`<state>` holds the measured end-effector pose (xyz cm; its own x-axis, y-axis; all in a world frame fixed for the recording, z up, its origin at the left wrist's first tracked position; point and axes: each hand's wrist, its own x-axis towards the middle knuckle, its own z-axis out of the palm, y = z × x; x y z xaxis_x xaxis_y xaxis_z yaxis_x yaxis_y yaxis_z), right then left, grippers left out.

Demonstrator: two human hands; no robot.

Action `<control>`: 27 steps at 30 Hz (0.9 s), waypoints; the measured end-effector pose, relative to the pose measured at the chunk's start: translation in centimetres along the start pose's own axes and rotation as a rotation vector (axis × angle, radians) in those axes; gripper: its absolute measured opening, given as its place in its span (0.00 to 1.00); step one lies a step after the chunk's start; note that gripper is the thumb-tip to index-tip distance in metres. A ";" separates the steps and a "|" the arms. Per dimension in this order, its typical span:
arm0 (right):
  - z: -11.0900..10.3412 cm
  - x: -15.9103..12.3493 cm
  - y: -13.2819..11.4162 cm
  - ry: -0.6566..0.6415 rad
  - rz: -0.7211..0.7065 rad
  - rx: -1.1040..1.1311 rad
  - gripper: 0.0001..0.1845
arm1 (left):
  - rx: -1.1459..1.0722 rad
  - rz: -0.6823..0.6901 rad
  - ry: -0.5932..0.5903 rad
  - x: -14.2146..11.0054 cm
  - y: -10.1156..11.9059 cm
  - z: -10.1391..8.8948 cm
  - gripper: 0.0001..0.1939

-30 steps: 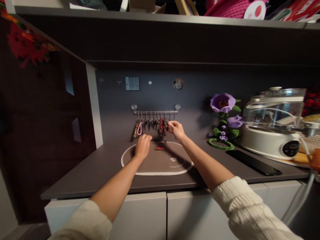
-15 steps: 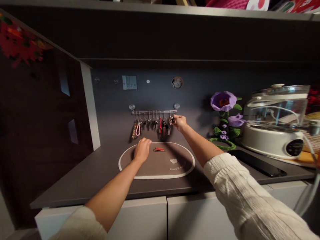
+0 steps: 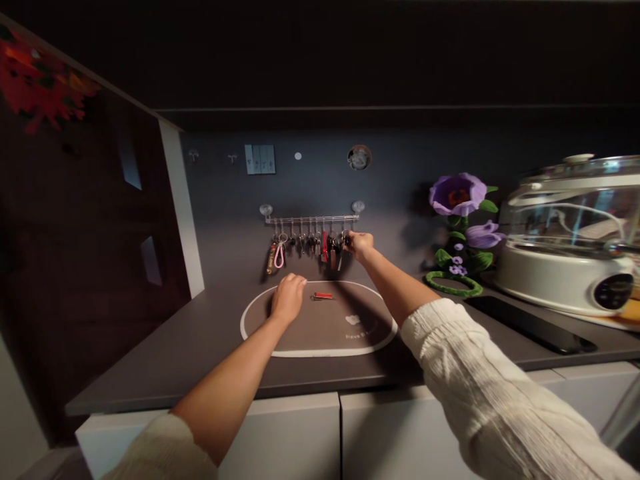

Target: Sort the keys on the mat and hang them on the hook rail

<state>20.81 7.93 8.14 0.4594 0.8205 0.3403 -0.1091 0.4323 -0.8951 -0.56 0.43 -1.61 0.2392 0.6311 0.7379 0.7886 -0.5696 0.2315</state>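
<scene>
At the right end of the clear wall rack [image 3: 315, 219], my right hand [image 3: 362, 245] pinches a bunch of keys [image 3: 345, 241] at its metal ring. Whether that ring still hangs on a hook is too small to make out. My left hand [image 3: 289, 297] is over the left part of the oval brown mat [image 3: 330, 340], back of the hand up, fingers loosely bent and nothing visible in them. A small red object with a metal ring [image 3: 323, 296] lies on the mat to its right. Several key bunches hang along the rack, including a pink loop strap [image 3: 279, 256] and a red tag [image 3: 325, 247].
Purple artificial flowers [image 3: 457, 195] with a green ring base stand right of the mat. A black phone [image 3: 533, 325] lies before them, near a white glass-topped appliance [image 3: 555, 277]. A dark shelf [image 3: 320, 60] overhangs the counter [image 3: 165, 360].
The view has shifted slightly, and the upper shelf's contents have left the picture. My right hand stays at the keys on the rack's right end. My left hand has barely moved over the mat.
</scene>
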 end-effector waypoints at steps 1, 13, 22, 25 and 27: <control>-0.1 0.0 0.1 0.019 0.022 0.002 0.07 | -0.002 -0.002 0.001 0.0 0.0 0.0 0.15; -1.0 -0.3 0.5 0.033 0.015 -0.132 0.07 | 0.009 -0.003 -0.021 -0.1 0.1 -0.1 0.14; -1.6 -1.7 0.2 0.251 -0.176 -0.439 0.11 | -0.019 0.007 -0.050 -0.2 0.4 -0.4 0.14; -1.6 -3.2 0.1 0.209 -0.237 -0.479 0.14 | -0.027 0.005 -0.081 -0.1 0.5 -0.6 0.14; -1.4 -4.7 0.4 0.132 -0.262 -0.466 0.13 | -0.036 0.003 -0.102 -0.1 0.4 -0.6 0.13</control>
<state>19.81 3.70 5.80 0.5290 0.6405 0.5567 0.4121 0.3795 -0.8283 -0.59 -0.17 -1.24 0.2988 0.6787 0.6709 0.7675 -0.5887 0.2537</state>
